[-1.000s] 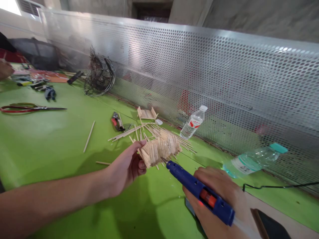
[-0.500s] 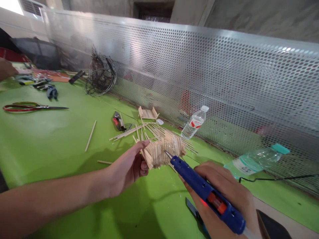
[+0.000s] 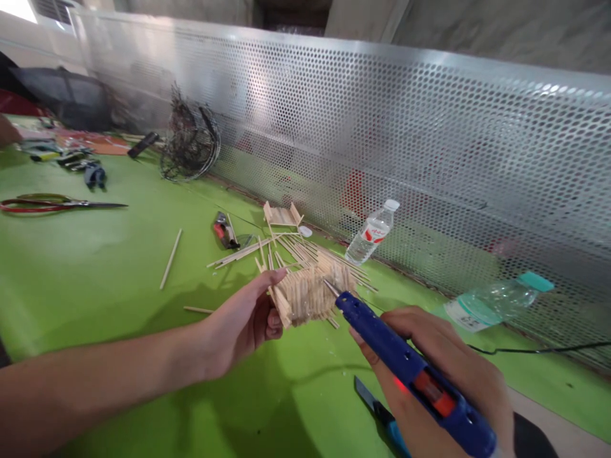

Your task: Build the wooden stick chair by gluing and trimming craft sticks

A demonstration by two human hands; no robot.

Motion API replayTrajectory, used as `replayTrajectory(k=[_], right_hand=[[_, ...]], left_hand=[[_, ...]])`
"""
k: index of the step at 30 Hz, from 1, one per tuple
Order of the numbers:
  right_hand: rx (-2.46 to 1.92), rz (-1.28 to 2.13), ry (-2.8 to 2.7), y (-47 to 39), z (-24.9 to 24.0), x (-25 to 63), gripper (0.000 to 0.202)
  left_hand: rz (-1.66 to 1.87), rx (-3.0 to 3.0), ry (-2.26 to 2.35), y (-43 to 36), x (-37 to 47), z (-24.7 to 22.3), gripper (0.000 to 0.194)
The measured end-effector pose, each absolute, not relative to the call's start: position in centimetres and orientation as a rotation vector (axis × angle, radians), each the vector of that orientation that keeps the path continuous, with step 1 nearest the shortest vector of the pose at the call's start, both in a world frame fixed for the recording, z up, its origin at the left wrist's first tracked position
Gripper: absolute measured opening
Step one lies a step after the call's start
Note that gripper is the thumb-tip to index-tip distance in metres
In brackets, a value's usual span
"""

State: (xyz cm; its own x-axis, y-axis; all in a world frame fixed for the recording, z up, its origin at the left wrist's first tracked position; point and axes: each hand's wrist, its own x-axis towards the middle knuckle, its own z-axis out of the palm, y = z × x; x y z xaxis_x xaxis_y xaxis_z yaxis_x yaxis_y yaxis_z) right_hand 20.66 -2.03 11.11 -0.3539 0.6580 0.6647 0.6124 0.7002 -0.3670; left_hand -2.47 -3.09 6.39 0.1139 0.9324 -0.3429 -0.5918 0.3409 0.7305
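My left hand [image 3: 248, 315] is closed on the left end of a small panel of wooden sticks [image 3: 310, 296], its thumb on top and fingers beneath. Shiny glue shows over the sticks. My right hand [image 3: 429, 381] grips a blue hot glue gun [image 3: 410, 369] with an orange-red part in its body. The gun's metal tip is at the panel's upper surface, right of its middle; whether it touches I cannot tell. Behind the panel lies a heap of loose wooden sticks [image 3: 305, 249]. Under my right hand a utility knife [image 3: 379, 410] lies with its blade out.
A small stick assembly [image 3: 282, 215] and red-handled pliers [image 3: 224, 230] lie behind. Two bottles, one upright [image 3: 373, 232] and one lying [image 3: 499, 302], are near the perforated metal screen [image 3: 429, 146]. Red-handled scissors [image 3: 57, 203] and a wire coil [image 3: 191, 140] are left. A black cord [image 3: 539, 350] runs right.
The glue gun in my right hand has moved right and slightly down in view, its tip shifting right along the panel. My left hand keeps its hold on the panel.
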Motion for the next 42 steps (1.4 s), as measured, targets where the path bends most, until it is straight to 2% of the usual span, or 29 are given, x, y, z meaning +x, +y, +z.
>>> replayTrajectory(k=[20, 25, 30, 36, 42], right_hand=[[-1.015, 0.202, -2.268, -1.6, 12.1, 21.1, 0.017], [-0.954, 0.120, -2.200, -1.6, 11.9, 21.2, 0.013], [-0.934, 0.099, -2.131, -1.5, 11.4, 21.2, 0.012], [-0.813, -0.008, -2.268, -0.5, 11.1, 21.0, 0.013], [-0.810, -0.115, -2.316, -0.8, 10.9, 20.3, 0.011]], left_hand=[[1.196, 0.483, 0.877, -3.1, -2.4, 6.8, 0.030], [1.160, 0.486, 0.891, -3.3, -2.6, 6.5, 0.037], [1.155, 0.487, 0.854, -3.0, -2.3, 5.5, 0.035], [1.174, 0.429, 0.892, -3.4, -2.3, 6.1, 0.039], [1.213, 0.395, 0.877, -3.4, -2.3, 6.6, 0.033]])
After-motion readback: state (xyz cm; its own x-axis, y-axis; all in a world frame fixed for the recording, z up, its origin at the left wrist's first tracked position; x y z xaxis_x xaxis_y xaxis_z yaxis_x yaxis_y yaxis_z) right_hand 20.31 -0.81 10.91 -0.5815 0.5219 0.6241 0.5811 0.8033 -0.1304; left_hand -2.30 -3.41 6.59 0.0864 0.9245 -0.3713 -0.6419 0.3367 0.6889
